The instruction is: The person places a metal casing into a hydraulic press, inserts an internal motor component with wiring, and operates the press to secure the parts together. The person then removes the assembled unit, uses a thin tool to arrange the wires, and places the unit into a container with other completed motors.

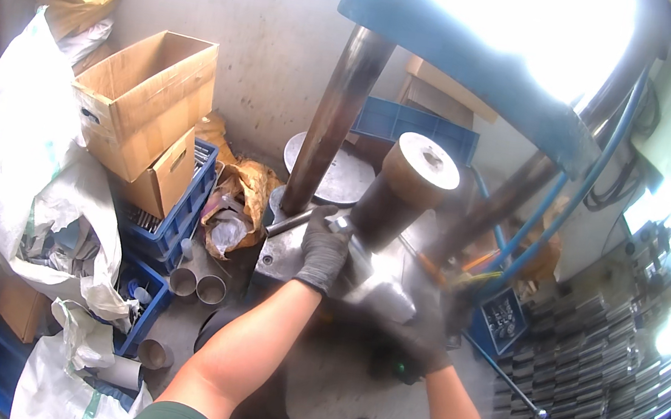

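Observation:
My left hand (323, 252), in a grey glove, is closed over the metal bed (277, 260) of a press. A metal rod (291, 223) sticks out to the left from its fingers. Beside the thumb a small bright metal end shows. My right hand (426, 329), in a dark glove, is smeared by motion at the bed's front right. Its fingers cannot be made out. A shiny, blurred metal piece (388, 299) lies or moves just left of it. Behind both hands stands a thick dark cylinder (392, 205) with a pale round top.
Steel columns (338, 116) carry the blue press frame (463, 34). Blue hoses (551, 231) hang at right, above stacked metal parts (582, 407). Leftward are cardboard boxes (139, 109), white sacks (28, 111), blue crates (179, 226) and metal rings (210, 290) on the floor.

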`<state>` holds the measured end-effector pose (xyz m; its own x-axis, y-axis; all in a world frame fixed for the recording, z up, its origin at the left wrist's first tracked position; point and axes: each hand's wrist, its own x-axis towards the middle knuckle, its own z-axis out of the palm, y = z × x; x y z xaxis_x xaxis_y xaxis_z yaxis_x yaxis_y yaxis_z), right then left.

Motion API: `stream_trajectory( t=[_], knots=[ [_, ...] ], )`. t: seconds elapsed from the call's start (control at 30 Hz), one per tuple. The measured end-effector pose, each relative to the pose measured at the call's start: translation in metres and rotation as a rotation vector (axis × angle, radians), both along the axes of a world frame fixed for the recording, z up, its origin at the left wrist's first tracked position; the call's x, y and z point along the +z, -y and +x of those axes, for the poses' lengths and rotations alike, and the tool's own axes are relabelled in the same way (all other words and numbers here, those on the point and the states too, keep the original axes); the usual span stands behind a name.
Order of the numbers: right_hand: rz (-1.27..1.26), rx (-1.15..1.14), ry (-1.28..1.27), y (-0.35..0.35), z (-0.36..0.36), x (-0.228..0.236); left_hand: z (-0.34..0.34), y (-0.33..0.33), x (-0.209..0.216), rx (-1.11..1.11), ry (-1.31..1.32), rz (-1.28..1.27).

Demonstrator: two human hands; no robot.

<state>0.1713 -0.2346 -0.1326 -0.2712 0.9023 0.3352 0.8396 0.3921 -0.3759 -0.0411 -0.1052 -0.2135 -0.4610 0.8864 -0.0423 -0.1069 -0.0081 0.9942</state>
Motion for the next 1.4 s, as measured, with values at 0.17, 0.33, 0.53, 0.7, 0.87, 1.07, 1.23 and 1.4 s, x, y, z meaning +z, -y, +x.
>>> stream_trajectory(
  t=[0.17,0.33,0.53,0.7,0.87,1.07,1.23,1.4],
  knots=[
    [-0.373,0.01,-0.974,0.001,0.031,0.017,0.002,-0.001,0.001,0.097,0.026,0.023],
    [0.047,0.179,-1.062,-0.053,0.018,0.054,0.006,-0.004,0.0,0.159,0.07,0.069],
    [0.255,0.323,-1.128,-0.125,-0.049,0.105,0.007,0.009,0.011,0.107,0.057,0.151],
    [0.375,-0.068,-0.532,-0.175,-0.046,0.106,0.027,0.029,0.025,-0.008,0.133,0.388],
    [0.468,-0.147,-0.312,-0.15,-0.038,0.095,0.028,0.071,0.052,-0.383,0.159,0.471],
    [-0.417,0.185,-0.208,-0.015,0.053,0.032,0.044,0.122,0.084,-0.568,-0.44,0.989],
    [-1.154,-0.149,-0.83,0.052,0.087,-0.008,0.072,0.152,0.083,-0.973,-0.351,1.011],
    [-1.127,-0.245,-0.473,0.085,0.127,-0.019,0.077,0.136,0.074,-0.974,-0.466,0.814]
  ],
)
